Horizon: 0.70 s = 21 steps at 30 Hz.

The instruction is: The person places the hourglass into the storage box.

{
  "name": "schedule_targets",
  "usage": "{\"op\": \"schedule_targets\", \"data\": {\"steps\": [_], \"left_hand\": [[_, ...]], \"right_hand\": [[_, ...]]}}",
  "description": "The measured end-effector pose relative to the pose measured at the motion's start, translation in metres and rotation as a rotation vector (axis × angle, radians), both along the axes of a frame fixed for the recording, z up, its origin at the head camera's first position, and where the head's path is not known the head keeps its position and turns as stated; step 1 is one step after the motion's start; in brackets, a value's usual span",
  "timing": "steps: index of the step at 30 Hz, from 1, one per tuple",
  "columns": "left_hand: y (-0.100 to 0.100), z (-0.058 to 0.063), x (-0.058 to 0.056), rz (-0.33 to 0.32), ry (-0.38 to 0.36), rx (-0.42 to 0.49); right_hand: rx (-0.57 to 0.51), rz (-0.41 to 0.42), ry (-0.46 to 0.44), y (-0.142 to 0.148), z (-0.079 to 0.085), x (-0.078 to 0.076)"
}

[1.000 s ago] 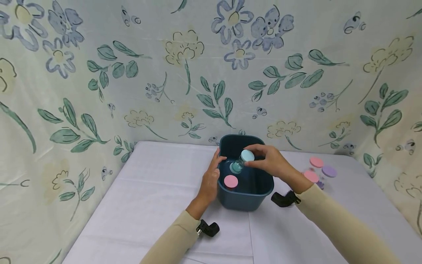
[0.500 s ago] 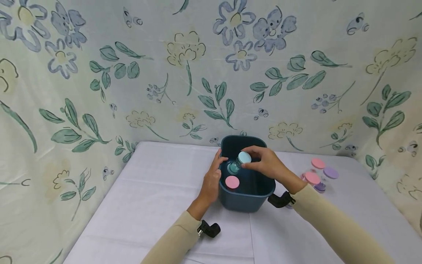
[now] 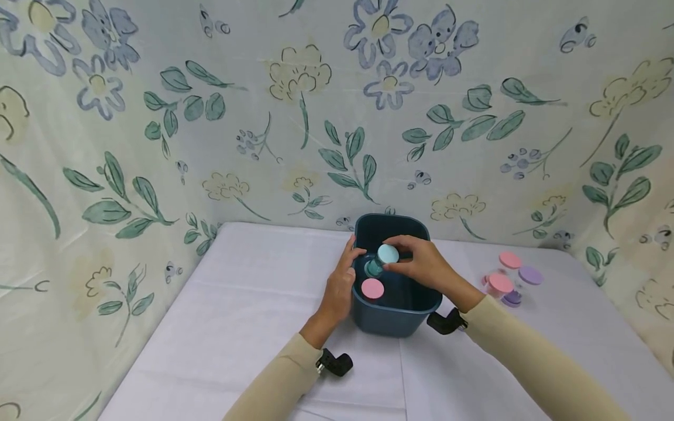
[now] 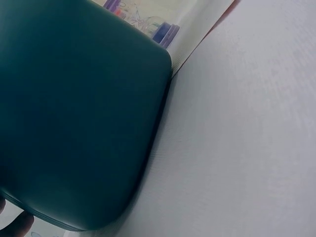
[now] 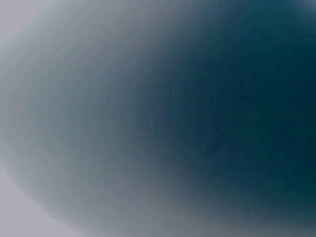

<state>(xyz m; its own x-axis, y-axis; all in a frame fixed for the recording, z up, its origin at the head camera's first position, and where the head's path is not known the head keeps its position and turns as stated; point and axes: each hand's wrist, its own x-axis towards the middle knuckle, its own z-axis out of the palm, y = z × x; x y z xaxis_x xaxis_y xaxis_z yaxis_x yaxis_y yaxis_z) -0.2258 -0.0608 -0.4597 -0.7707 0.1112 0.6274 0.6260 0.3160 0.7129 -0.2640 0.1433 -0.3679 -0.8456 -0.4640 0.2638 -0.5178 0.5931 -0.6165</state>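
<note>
A deep dark-blue bin [image 3: 389, 324] stands on the table. My left hand [image 3: 338, 289] holds its left wall, a finger bent over the rim; in the left wrist view two dark fingertips [image 4: 19, 224] show at the bin's edge. Inside the bin, my right hand [image 3: 423, 263] pinches a small clear jar by its pale-blue lid [image 3: 388, 254] between thumb and fingers. The jar is tilted, its teal lower end [image 3: 373, 268] toward the left wall. Nearer the front, a pink-lidded jar [image 3: 372, 288] sits in the bin. The right wrist view is blurred blue and grey.
To the right of the bin, several small clear jars stand in a cluster, among them a pink-lidded jar [image 3: 509, 260] and a purple-lidded jar [image 3: 530, 275]. One purple-lidded jar [image 4: 165, 34] lies on its side. A floral cloth [image 3: 295, 128] hangs behind the white-covered table [image 3: 253, 316].
My right hand has moved slightly left and down into the bin with the pale-blue-lidded jar. The left hand keeps its place on the bin wall.
</note>
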Motion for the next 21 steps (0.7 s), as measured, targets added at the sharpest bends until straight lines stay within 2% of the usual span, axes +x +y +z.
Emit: {"op": "schedule_targets", "data": {"steps": [13, 21], "left_hand": [[-0.0025, 0.0005, 0.0011, 0.007, -0.034, -0.024], [-0.0031, -0.0002, 0.0036, 0.002, -0.031, -0.013]], "right_hand": [[0.054, 0.098, 0.021, -0.0046, -0.0018, 0.0052], [0.14, 0.122, 0.068, -0.0088, -0.0037, 0.007]]}}
